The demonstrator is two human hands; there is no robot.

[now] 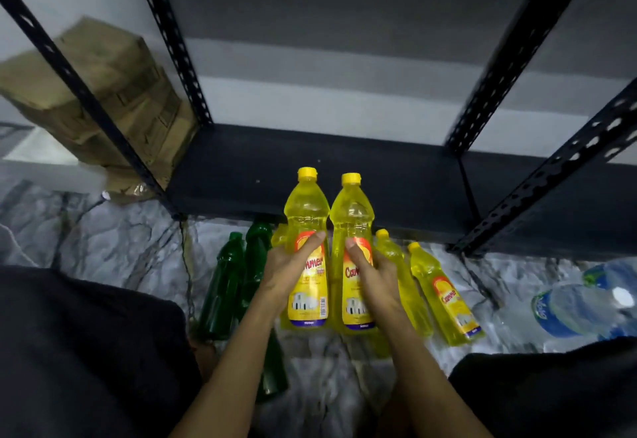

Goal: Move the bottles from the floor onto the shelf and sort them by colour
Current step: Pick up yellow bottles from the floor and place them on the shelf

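While you crouch before the shelf (310, 161), each of your hands grips one yellow bottle; your left hand (289, 265) wraps the left bottle (306, 230) with its thumb laid across the red-and-yellow label, and your right hand (375, 272) wraps the right bottle (351, 227) the same way; both bottles are held side by side, caps pointing toward the shelf, their upper parts over its dark bottom board, and whether they touch each other you cannot tell; below and to the right of your right hand two more yellow bottles lie on the marble floor (103, 230), one (396, 265) just beside your fingers and partly hidden, the other (444, 296) a little further right with its label up; another patch of yellow shows behind your left hand, too hidden to make out; left of your left arm two green bottles (224, 282) lie close together on the floor, caps toward the shelf; at the far right edge clear water bottles (579, 306) with blue labels lie blurred; cardboard boxes (113, 92) stand stacked beyond the shelf's left post; your dark-clad knees fill the lower corners.
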